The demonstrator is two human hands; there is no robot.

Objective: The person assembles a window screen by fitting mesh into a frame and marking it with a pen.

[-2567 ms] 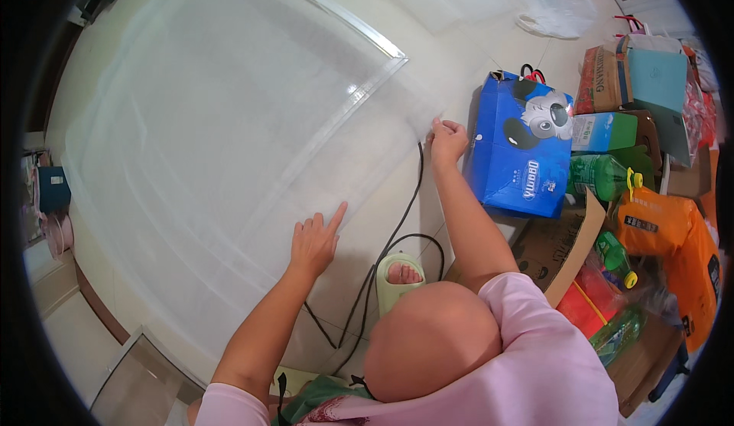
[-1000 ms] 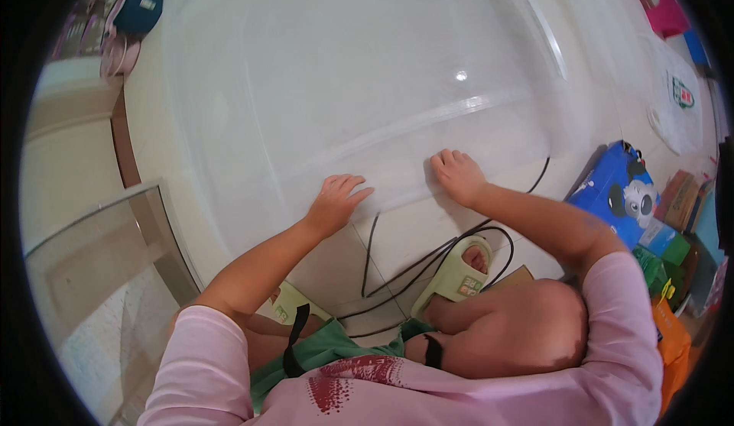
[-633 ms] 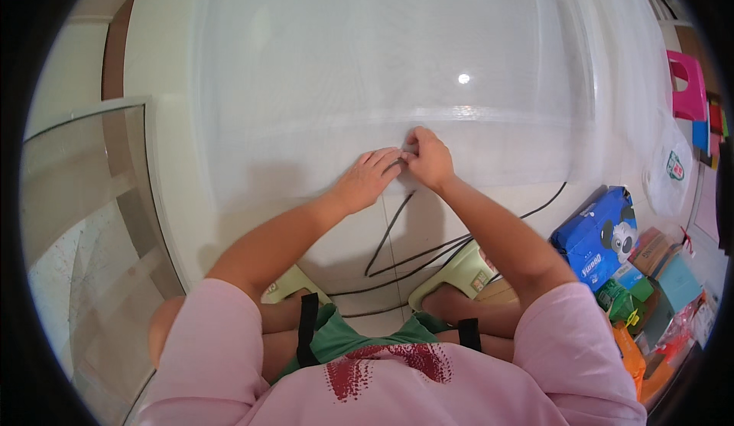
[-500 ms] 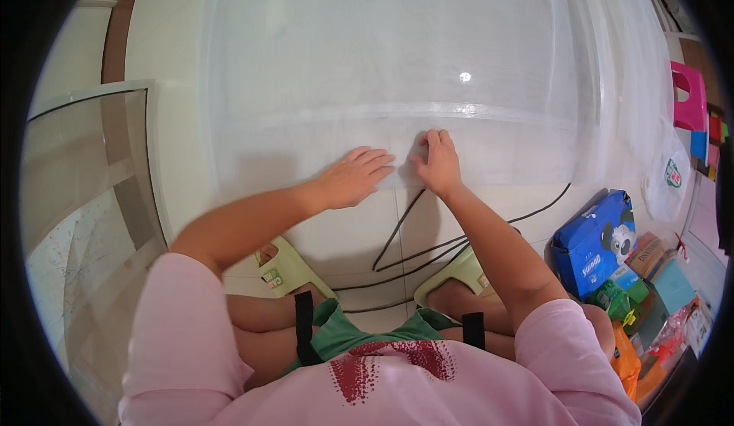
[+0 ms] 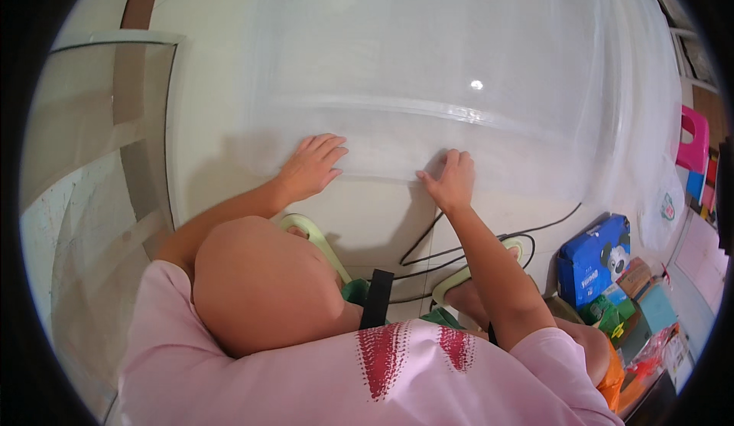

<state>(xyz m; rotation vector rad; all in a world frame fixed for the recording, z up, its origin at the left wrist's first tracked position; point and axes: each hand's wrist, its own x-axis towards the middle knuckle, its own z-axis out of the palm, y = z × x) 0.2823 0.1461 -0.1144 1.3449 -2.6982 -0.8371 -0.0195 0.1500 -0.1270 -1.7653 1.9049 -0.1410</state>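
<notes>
A wide sheet of translucent white sheer fabric (image 5: 367,147) lies spread flat on the pale tiled floor, with a shiny band running across it near its front edge. My left hand (image 5: 312,168) rests at the front left part of the sheet, fingers stretched out and slightly apart. Farther right, my right hand (image 5: 451,180) touches the sheet by its front edge, thumb held away from the fingers. Nothing shows in either hand.
Black cable (image 5: 417,262) loops over the floor between my feet, which wear pale green slippers (image 5: 313,235). A framed mesh panel (image 5: 92,120) stands at left. At right are a blue package (image 5: 592,265), assorted boxes and a pink stool (image 5: 693,139).
My left hand has moved left along the sheet, away from the right hand. My right thumb and fingers have spread apart. My left knee has come up, and the view has shifted.
</notes>
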